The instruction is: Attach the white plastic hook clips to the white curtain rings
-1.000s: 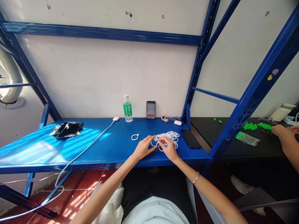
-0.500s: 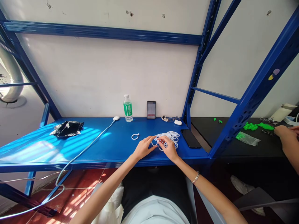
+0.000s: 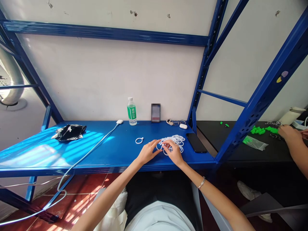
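Observation:
A pile of white rings (image 3: 178, 140) lies on the blue table in front of me. At its left edge, my left hand (image 3: 148, 152) pinches part of a white ring (image 3: 158, 146); the fingers hide much of it. My right hand (image 3: 173, 153) is bent over the front of the pile, its thumb and fingertips closed on the same ring close to the left fingertips. The exact grip is too small to make out. One loose white ring (image 3: 139, 141) with a small knob lies apart, left of my hands.
Right of the pile lies a black phone (image 3: 196, 142). Behind stand a water bottle (image 3: 132, 111) and a small upright screen (image 3: 155, 113), with a white earbud case (image 3: 183, 126). Crumpled black plastic (image 3: 69, 132) and a white cable (image 3: 89, 152) lie left. A co-worker's hand (image 3: 290, 133) is far right.
My hands and the rings stay almost in place. At the far right, the co-worker's hand has moved slightly left, toward the green pieces.

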The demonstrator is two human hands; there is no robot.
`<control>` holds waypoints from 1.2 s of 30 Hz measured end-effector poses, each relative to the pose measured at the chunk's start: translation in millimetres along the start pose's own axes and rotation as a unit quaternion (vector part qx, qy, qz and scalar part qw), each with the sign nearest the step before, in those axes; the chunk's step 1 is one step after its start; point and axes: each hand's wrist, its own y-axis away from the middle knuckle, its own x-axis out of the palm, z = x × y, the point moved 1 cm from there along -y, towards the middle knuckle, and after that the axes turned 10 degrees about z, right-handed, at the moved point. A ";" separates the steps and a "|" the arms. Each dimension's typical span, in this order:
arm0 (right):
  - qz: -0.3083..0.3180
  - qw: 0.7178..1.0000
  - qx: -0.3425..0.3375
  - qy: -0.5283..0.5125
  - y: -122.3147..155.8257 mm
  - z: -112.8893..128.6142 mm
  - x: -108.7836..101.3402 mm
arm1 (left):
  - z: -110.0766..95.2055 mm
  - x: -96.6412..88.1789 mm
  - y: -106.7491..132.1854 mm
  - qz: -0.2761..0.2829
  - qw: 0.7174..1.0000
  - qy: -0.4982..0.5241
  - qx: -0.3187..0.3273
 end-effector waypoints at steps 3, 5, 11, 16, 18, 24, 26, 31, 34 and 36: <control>-0.007 1.000 -0.003 0.004 0.1 -0.9 0.3 | 1.4 1.4 0.1 -0.001 1.000 -0.031 0.005; -0.012 1.000 -0.002 0.006 0.1 -1.6 0.5 | 2.3 2.1 0.1 -0.006 0.999 -0.043 0.007; -0.017 1.000 0.004 0.011 0.2 -4.3 1.2 | 2.5 2.3 -0.1 -0.017 0.998 -0.051 0.013; -0.015 1.000 0.005 0.015 0.6 -4.4 1.3 | 2.7 2.9 0.3 -0.016 0.998 -0.051 0.013; -0.016 1.000 0.001 0.017 0.7 -4.0 1.2 | 3.0 3.2 0.3 -0.015 0.998 -0.052 0.012; -0.016 1.000 -0.004 0.018 0.2 -2.7 0.6 | 1.5 2.4 0.1 -0.014 0.999 -0.049 0.010; -0.014 1.000 -0.002 0.018 0.2 -2.5 0.4 | 0.5 1.6 0.0 -0.014 0.999 -0.046 0.010; -0.006 1.000 -0.006 0.021 1.1 -2.7 0.9 | -1.1 0.2 -0.1 -0.010 0.999 -0.039 0.008; 0.000 1.000 -0.015 0.027 1.3 -2.3 1.4 | -1.4 0.4 -0.3 -0.009 0.999 -0.034 0.011; 0.000 0.999 -0.019 0.026 1.2 -1.7 1.6 | -1.4 0.8 -0.4 -0.007 0.999 -0.031 0.013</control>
